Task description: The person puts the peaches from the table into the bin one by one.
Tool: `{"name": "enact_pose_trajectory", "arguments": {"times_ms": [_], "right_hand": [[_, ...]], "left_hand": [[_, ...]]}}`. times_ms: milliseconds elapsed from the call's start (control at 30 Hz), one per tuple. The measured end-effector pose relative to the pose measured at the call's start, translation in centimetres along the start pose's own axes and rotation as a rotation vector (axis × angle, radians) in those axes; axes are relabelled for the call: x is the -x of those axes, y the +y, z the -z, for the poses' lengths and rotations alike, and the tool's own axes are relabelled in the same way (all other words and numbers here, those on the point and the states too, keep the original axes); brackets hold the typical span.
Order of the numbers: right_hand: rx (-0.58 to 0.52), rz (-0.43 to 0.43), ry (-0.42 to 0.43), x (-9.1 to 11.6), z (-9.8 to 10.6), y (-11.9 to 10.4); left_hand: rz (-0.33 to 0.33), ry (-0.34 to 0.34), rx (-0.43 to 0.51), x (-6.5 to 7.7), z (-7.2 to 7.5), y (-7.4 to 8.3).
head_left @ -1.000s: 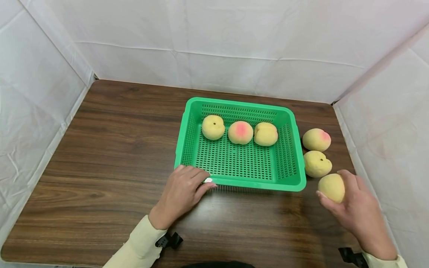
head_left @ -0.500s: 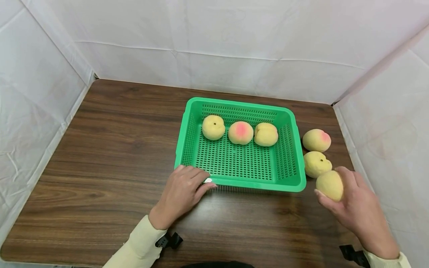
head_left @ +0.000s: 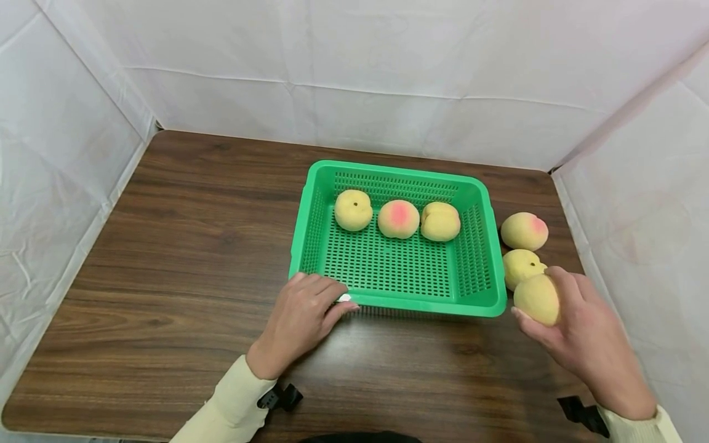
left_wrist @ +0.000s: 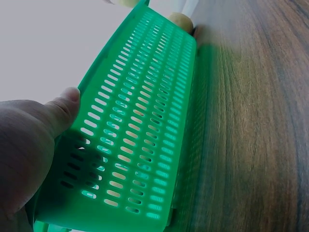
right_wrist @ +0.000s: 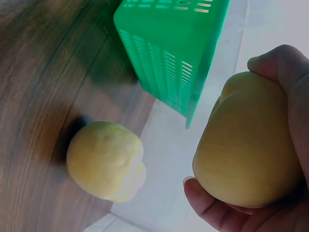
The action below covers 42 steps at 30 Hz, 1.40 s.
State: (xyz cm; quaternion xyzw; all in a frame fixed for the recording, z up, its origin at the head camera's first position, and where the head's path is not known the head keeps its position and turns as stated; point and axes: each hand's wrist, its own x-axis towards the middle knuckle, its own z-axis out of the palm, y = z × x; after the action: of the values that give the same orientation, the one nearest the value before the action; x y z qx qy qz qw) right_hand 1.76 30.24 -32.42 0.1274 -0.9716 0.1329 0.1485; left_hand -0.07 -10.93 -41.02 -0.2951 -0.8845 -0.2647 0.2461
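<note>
My right hand [head_left: 584, 332] grips a yellow peach [head_left: 537, 299], its thumb and fingers curled round the sides. In the right wrist view that peach [right_wrist: 248, 145] is lifted above the table, with the green basket's corner [right_wrist: 159, 58] beyond it. My left hand [head_left: 301, 320] holds the near left rim of the green plastic basket [head_left: 421, 299], thumb on the outside in the left wrist view. Inside the basket three peaches lie in a row: a yellow one [head_left: 353, 210], a pink-blushed one [head_left: 398, 219] and another yellow one [head_left: 440, 221].
Two more peaches rest on the wooden table [head_left: 194, 246] just right of the basket: a pink-tipped one [head_left: 524, 231] at the back and a yellow one [head_left: 520, 267] in front of it. White cloth walls [head_left: 360, 80] enclose the back and both sides.
My right hand has moved slightly left and away from me with its peach, which now overlaps the front table peach in the head view. My left hand and the basket stay put.
</note>
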Motion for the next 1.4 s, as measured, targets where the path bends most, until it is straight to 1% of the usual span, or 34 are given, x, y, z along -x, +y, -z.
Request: {"name": "enact_pose_trajectory", "arguments": {"times_ms": [533, 800, 1100, 1400], "right_hand": [[0.018, 0.084, -0.007, -1.3, -0.1, -1.0], [0.005, 0.088, -0.02, -2.1, 0.0, -1.6], [-0.011, 0.058, -0.068, -2.7, -0.2, -2.5], [-0.014, 0.106, -0.07, -3.3, -0.5, -3.3]], "left_hand": [[0.0, -0.004, 0.003, 0.1, 0.0, 0.0], [0.008, -0.005, 0.002, 0.0, 0.1, 0.0], [0.005, -0.01, 0.004, 0.0, 0.1, -0.1], [0.0, -0.007, 0.002, 0.0, 0.0, -0.1]]}}
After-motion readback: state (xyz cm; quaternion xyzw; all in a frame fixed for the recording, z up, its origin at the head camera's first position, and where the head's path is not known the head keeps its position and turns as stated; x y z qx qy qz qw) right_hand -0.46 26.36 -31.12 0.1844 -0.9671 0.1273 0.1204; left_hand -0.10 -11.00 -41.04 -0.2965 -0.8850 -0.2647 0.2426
